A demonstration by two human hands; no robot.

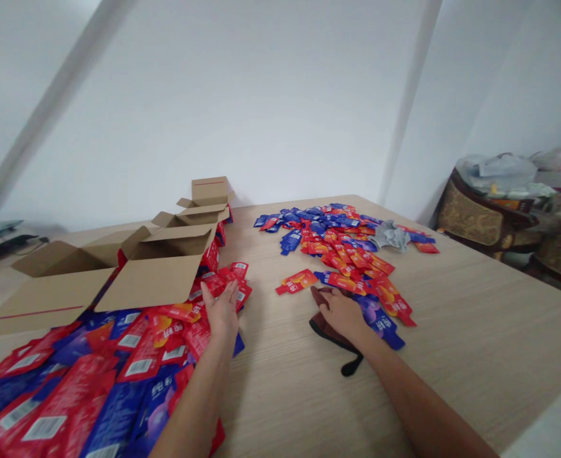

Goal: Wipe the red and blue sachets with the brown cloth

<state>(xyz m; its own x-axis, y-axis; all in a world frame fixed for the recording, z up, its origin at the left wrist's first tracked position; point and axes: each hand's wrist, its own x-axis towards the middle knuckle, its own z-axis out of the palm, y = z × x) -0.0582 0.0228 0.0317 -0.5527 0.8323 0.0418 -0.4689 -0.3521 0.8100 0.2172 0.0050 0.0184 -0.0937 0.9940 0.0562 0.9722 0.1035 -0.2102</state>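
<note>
My left hand (221,312) is open, fingers stretched out, over the edge of a large heap of red and blue sachets (140,366). Nothing shows in its grasp. My right hand (341,313) has its fingers bent around a small brown cloth item (327,327) with black edging and a black rounded tab, lying low over the table. What exactly it is I cannot make out. Beside that hand lie a purple-blue sachet (378,318) and several orange-red sachets (347,257). One orange sachet (297,282) lies a little apart, just beyond my right fingers.
Open cardboard boxes (154,280) stand in a row at the left, flaps spread. Blue sachets (313,219) spread toward the back of the wooden table (271,394). A crumpled grey item (391,235) rests among them. Patterned chairs (471,213) holding plastic bags stand at the right.
</note>
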